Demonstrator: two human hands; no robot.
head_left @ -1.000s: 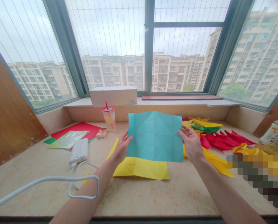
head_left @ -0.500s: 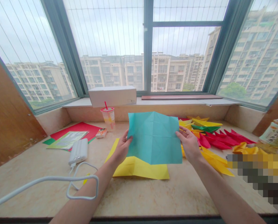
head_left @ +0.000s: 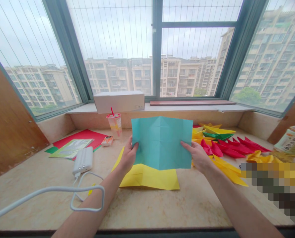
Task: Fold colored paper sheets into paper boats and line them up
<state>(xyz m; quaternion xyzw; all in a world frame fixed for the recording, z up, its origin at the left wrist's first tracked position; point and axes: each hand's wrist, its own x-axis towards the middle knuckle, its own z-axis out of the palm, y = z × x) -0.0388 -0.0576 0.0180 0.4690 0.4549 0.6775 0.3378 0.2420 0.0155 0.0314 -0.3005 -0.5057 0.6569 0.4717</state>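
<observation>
A creased sheet of teal paper (head_left: pixel 159 142) is held up in front of me, its centre fold running top to bottom. My left hand (head_left: pixel 129 153) grips its left edge, thumb on the near face and fingers behind. At the right side, my right hand (head_left: pixel 197 152) pinches the sheet, with the thumb or a finger lying on the near face and the rest partly hidden. Below the teal sheet a creased yellow paper (head_left: pixel 149 178) lies on the counter, its far part covered from view.
Folded paper boats in yellow, green and red (head_left: pixel 231 148) crowd the right side, near a bottle (head_left: pixel 292 140). On the left lie a white power bank (head_left: pixel 83 160) with a cable (head_left: pixel 50 189), red paper (head_left: pixel 88 135) and a cup with a straw (head_left: pixel 114 125). A white box (head_left: pixel 119 101) rests on the sill.
The teal sheet has moved slightly up and left and is spread a little flatter. My right hand's finger now reaches further in over its near face.
</observation>
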